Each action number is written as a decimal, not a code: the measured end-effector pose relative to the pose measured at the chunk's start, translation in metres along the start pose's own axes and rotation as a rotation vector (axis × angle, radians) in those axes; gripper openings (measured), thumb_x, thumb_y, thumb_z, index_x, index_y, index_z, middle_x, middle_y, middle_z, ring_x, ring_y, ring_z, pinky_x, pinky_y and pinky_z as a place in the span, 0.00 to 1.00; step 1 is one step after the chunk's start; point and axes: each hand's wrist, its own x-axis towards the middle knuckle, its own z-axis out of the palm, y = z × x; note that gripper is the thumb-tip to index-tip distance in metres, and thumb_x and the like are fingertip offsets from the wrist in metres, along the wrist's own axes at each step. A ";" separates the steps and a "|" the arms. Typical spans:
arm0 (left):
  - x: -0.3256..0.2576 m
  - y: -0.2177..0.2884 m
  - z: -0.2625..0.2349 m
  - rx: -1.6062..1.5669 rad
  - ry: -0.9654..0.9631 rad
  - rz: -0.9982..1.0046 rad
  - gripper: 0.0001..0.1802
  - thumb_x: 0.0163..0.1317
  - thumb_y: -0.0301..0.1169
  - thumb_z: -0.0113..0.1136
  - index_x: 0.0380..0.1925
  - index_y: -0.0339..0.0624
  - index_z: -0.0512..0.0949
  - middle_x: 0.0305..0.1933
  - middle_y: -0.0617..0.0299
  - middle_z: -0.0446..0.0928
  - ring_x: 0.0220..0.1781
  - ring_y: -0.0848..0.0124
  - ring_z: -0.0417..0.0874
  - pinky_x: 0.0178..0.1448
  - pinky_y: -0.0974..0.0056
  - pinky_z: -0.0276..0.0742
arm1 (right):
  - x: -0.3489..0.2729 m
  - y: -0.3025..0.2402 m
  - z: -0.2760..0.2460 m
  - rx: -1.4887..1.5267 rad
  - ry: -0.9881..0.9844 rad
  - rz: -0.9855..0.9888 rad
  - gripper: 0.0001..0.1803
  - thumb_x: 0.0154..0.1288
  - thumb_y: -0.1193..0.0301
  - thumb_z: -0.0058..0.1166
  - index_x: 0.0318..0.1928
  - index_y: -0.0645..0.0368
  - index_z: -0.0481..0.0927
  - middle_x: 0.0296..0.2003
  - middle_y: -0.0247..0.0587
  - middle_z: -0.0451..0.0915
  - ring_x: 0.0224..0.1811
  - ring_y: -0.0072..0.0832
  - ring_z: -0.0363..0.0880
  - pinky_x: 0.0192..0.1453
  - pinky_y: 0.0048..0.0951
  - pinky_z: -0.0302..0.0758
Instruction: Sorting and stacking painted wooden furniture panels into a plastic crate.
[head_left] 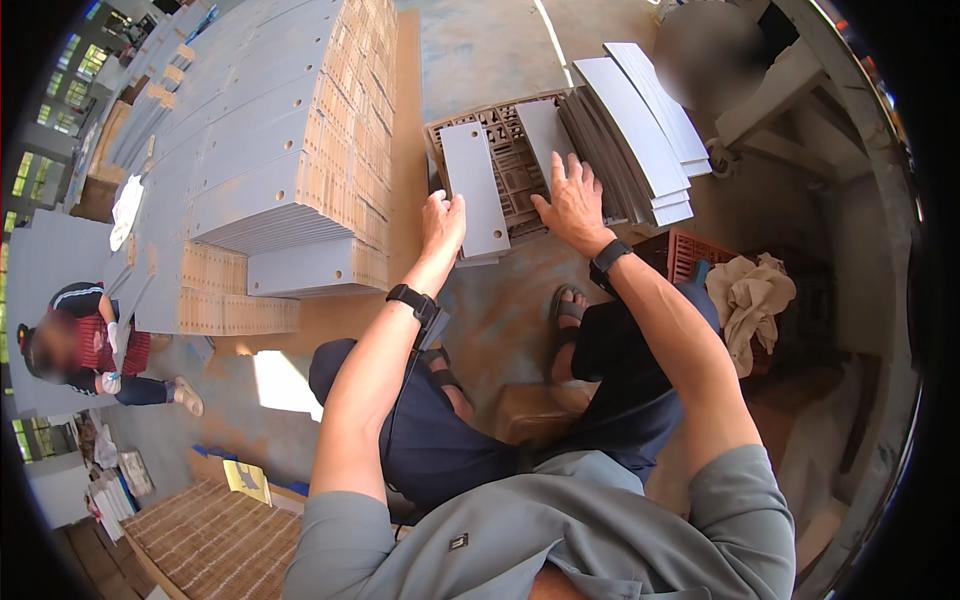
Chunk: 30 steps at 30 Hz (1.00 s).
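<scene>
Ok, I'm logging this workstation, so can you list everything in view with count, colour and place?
grey panel: one, grey, flat on the crate, under the left hand.
leaning panels: a fanned batch, count unclear, grey, right of the crate, under the right hand.
plastic crate: one, beige, on the floor ahead.
panel stacks: several, grey with tan edges, far left.
red crate: one, red, by the right forearm.
cloth: one, cream, right of the red crate.
another person: one, seated on the floor at the left.
left hand: on the flat panel's edge.
right hand: fingers spread on the leaning panels.
</scene>
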 end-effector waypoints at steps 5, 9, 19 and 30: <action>0.000 0.005 0.003 0.079 -0.164 -0.032 0.32 0.70 0.42 0.48 0.65 0.25 0.68 0.64 0.33 0.71 0.68 0.46 0.73 0.70 0.51 0.70 | 0.005 -0.019 0.031 0.459 -0.323 0.029 0.32 0.64 0.58 0.59 0.59 0.73 0.72 0.53 0.70 0.77 0.55 0.62 0.77 0.61 0.49 0.74; 0.003 -0.005 -0.001 0.137 -0.152 -0.031 0.33 0.71 0.45 0.48 0.64 0.25 0.68 0.65 0.31 0.70 0.68 0.44 0.72 0.71 0.50 0.68 | 0.011 -0.044 0.039 0.613 -0.494 -0.005 0.25 0.63 0.60 0.57 0.45 0.74 0.79 0.43 0.71 0.81 0.51 0.58 0.81 0.59 0.48 0.76; -0.018 0.011 -0.002 0.260 -0.013 0.025 0.51 0.58 0.66 0.62 0.58 0.23 0.71 0.62 0.32 0.71 0.65 0.46 0.74 0.63 0.50 0.74 | 0.012 -0.057 0.024 1.007 -0.479 0.091 0.26 0.64 0.68 0.50 0.59 0.72 0.77 0.48 0.63 0.83 0.50 0.47 0.84 0.55 0.42 0.78; -0.028 0.024 -0.023 -0.857 -0.138 -0.171 0.26 0.74 0.43 0.51 0.62 0.35 0.69 0.58 0.55 0.75 0.59 0.63 0.77 0.62 0.56 0.74 | 0.006 -0.081 -0.013 0.783 -0.449 -0.186 0.45 0.61 0.54 0.58 0.71 0.68 0.61 0.66 0.72 0.63 0.66 0.58 0.68 0.69 0.45 0.69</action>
